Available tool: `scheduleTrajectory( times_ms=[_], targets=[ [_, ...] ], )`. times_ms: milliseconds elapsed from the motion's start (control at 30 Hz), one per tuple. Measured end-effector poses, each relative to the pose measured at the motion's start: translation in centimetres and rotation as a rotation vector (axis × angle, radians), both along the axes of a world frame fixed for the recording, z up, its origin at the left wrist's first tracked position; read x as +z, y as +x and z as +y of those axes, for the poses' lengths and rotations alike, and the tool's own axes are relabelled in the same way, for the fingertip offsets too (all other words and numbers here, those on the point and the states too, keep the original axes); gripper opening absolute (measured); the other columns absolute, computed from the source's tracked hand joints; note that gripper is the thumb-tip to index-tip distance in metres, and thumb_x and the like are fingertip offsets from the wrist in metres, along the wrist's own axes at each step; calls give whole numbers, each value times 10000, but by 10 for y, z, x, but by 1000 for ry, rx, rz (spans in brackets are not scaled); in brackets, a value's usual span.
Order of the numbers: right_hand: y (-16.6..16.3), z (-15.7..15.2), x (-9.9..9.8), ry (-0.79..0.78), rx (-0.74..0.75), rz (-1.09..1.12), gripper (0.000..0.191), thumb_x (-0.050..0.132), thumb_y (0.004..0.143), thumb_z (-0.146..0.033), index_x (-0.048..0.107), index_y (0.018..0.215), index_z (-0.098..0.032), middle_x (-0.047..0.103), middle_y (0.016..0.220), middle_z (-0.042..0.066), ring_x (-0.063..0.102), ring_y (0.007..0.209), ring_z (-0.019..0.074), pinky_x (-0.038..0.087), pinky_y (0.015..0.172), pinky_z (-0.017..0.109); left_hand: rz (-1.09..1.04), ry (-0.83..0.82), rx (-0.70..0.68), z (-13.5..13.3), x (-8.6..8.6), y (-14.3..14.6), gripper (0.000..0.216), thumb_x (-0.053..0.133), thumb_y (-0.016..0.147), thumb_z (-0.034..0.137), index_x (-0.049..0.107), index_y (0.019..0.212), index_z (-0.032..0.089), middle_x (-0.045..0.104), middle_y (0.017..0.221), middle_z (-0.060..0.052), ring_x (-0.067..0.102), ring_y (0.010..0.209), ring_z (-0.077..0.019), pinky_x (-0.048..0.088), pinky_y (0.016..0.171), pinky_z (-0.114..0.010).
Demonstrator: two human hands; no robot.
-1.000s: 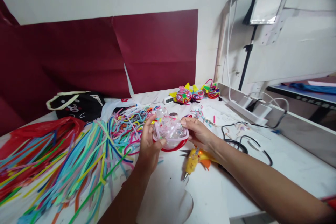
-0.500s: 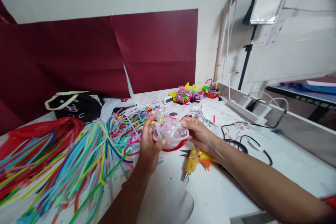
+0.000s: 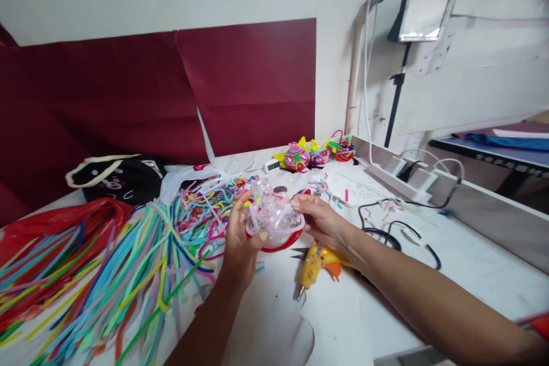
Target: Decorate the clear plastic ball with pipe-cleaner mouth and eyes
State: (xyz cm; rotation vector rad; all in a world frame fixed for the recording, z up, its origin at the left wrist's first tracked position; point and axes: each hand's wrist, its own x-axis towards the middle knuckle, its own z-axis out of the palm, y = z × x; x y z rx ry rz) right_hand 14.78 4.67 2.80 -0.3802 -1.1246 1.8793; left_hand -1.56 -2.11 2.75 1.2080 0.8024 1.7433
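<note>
Between both hands, above the table, is a clear plastic ball [image 3: 274, 214] ringed with pink and red pipe cleaners. My left hand [image 3: 241, 237] grips its left side, thumb in front. On the right side, my right hand [image 3: 319, 214] pinches the pink strip near the rim. Just below my right hand lies a yellow hot glue gun [image 3: 312, 267], nozzle toward me, with dark scissor-like tips [image 3: 298, 253] poking out beside it. Left of my left hand spread bundles of coloured pipe cleaners [image 3: 141, 257] and a heap of short bent pieces [image 3: 210, 200].
Several decorated balls [image 3: 295, 157] stand at the back by a small white digital display [image 3: 271, 166]. A black bag [image 3: 120, 178] and a red plastic bag [image 3: 107, 211] are at left. At right are a power strip [image 3: 403, 183], black cable [image 3: 381, 234] and a lamp [image 3: 426, 6].
The whole view has shifted slightly, so things appear a little further left. Both hands keep the same hold on the ball; the pink strip sits nearly as before.
</note>
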Motion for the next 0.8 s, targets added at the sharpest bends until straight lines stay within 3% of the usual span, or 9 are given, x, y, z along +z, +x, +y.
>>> scheduleTrajectory(
  times_ms=[800],
  targets=[
    [-4, -3, 0, -79, 46, 60, 328, 822, 626, -320, 538, 613, -155, 404, 469, -82, 263, 401, 33, 161, 375, 178, -104, -51, -73, 3, -2, 2, 719, 717, 627, 218, 499, 1310, 279, 553, 1291, -69, 545, 1189, -291, 498, 952, -405]
  ],
)
